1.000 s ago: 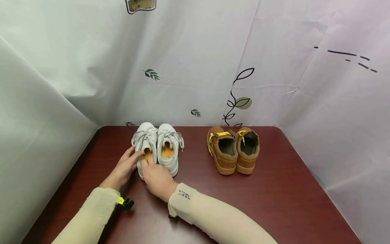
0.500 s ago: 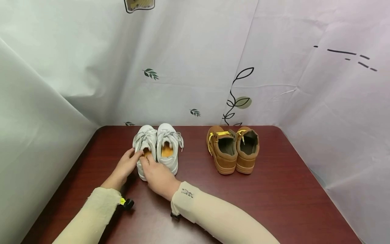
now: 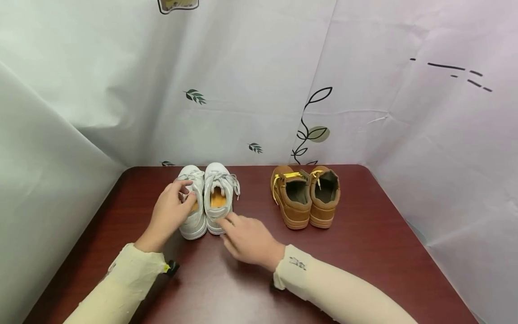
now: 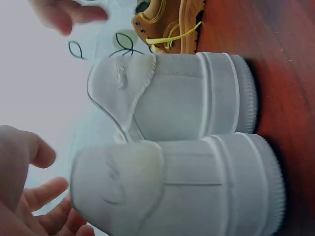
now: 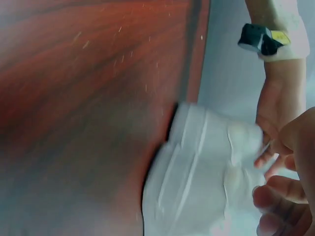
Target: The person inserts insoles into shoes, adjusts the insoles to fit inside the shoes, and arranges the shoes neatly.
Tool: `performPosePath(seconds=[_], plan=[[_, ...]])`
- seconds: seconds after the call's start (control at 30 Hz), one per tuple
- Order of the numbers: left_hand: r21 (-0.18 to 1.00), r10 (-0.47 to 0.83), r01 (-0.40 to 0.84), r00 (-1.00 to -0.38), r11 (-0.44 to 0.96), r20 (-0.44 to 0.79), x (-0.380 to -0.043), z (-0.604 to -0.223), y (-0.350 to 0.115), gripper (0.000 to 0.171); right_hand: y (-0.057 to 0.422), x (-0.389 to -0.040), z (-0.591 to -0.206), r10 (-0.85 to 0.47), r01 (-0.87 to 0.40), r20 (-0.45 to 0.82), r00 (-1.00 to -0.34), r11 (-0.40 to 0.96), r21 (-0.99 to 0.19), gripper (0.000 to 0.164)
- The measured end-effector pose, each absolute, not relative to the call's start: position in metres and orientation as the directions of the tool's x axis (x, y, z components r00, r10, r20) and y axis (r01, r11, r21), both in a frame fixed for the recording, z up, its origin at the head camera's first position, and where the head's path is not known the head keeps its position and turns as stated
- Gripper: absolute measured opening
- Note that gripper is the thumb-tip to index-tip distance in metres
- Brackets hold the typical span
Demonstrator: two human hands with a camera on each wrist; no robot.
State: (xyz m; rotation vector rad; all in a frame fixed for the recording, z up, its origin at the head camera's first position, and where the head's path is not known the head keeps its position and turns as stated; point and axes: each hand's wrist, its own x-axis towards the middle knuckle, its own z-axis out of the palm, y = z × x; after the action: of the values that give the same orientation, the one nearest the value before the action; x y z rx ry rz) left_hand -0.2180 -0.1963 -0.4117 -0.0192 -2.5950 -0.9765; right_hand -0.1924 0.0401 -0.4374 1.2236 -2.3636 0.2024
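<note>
A pair of white lace-up sneakers stands side by side, heels toward me, with orange insoles. Over the left sneaker [image 3: 193, 228] hovers my left hand [image 3: 169, 213], its thumb and fingers apart above the opening and hiding part of it. In the left wrist view, that hand's loosely bent fingers [image 4: 47, 194] are spread beside the heel collar and grip nothing. My right hand [image 3: 252, 239] is just behind the heel of the right sneaker [image 3: 216, 171], slightly blurred, its fingers loosely extended and holding nothing. The sneakers' plain heels [image 5: 187, 172] show in the right wrist view.
Brown shoes [image 3: 297, 219] with yellow laces stand as a pair on the right of the dark red table [image 3: 364, 252]. White patterned curtains [image 3: 259, 81] hang behind and beside the table. A small black camera [image 5: 258, 39] is strapped at the left wrist.
My right hand has come out of the left sneaker's opening and moved right, behind the right sneaker. The left hand has lifted from the left sneaker's side to above its opening.
</note>
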Motion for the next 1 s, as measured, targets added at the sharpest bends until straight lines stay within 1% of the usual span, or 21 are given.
performPosePath(seconds=[0.07, 0.13, 0.23, 0.3, 0.37, 0.43, 0.5, 0.57, 0.67, 0.73, 0.83, 0.9, 1.0], plan=[[0.591, -0.076, 0.146, -0.939, 0.793, 0.334, -0.215, -0.406, -0.192, 0.035, 0.054, -0.196, -0.432, -0.718, -0.779, 0.465, -0.518, 0.621, 0.09, 0.029], [0.551, -0.043, 0.15, -0.946, 0.821, 0.321, -0.212, -0.402, -0.188, 0.03, 0.068, -0.202, -0.427, -0.691, -0.745, 0.456, -0.56, 0.661, 0.087, 0.025], [0.494, -0.005, 0.149, -0.955, 0.856, 0.296, -0.21, -0.396, -0.185, 0.026, 0.091, -0.215, -0.417, -0.642, -0.679, 0.436, -0.631, 0.728, 0.091, 0.025], [0.445, 0.014, 0.138, -0.963, 0.885, 0.27, -0.211, -0.393, -0.183, 0.029, 0.108, -0.226, -0.413, -0.592, -0.616, 0.426, -0.684, 0.782, 0.095, 0.026], [0.399, 0.022, 0.112, -0.975, 0.91, 0.223, -0.213, -0.391, -0.181, 0.038, 0.126, -0.238, -0.41, -0.525, -0.539, 0.425, -0.737, 0.837, 0.099, 0.025], [0.358, 0.028, 0.078, -0.989, 0.93, 0.144, -0.217, -0.39, -0.179, 0.051, 0.144, -0.248, -0.407, -0.442, -0.448, 0.418, -0.793, 0.889, 0.09, 0.025], [0.323, 0.029, 0.046, -0.998, 0.945, 0.057, -0.222, -0.388, -0.177, 0.064, 0.163, -0.257, -0.404, -0.354, -0.353, 0.398, -0.846, 0.932, 0.079, 0.028], [0.308, 0.028, 0.02, -0.999, 0.951, -0.021, -0.228, -0.388, -0.174, 0.074, 0.179, -0.267, -0.402, -0.261, -0.261, 0.332, -0.906, 0.964, 0.047, 0.036], [0.306, 0.027, -0.002, -0.995, 0.952, -0.091, -0.238, -0.39, -0.172, 0.087, 0.199, -0.282, -0.401, -0.153, -0.158, 0.16, -0.975, 0.987, -0.023, 0.055], [0.322, 0.034, -0.004, -0.993, 0.947, -0.112, -0.245, -0.393, -0.171, 0.092, 0.207, -0.292, -0.403, -0.105, -0.107, 0.025, -0.994, 0.99, -0.096, 0.069], [0.341, 0.035, -0.008, -0.992, 0.94, -0.118, -0.253, -0.398, -0.17, 0.095, 0.215, -0.306, -0.41, -0.096, -0.069, -0.125, -0.987, 0.977, -0.2, 0.09], [0.347, 0.033, -0.006, -0.994, 0.938, -0.108, -0.258, -0.401, -0.17, 0.092, 0.217, -0.313, -0.414, -0.104, -0.058, -0.178, -0.978, 0.967, -0.247, 0.097], [0.348, 0.019, -0.016, -0.995, 0.937, -0.096, -0.261, -0.404, -0.171, 0.086, 0.217, -0.321, -0.417, -0.122, -0.059, -0.212, -0.97, 0.959, -0.278, 0.099]])
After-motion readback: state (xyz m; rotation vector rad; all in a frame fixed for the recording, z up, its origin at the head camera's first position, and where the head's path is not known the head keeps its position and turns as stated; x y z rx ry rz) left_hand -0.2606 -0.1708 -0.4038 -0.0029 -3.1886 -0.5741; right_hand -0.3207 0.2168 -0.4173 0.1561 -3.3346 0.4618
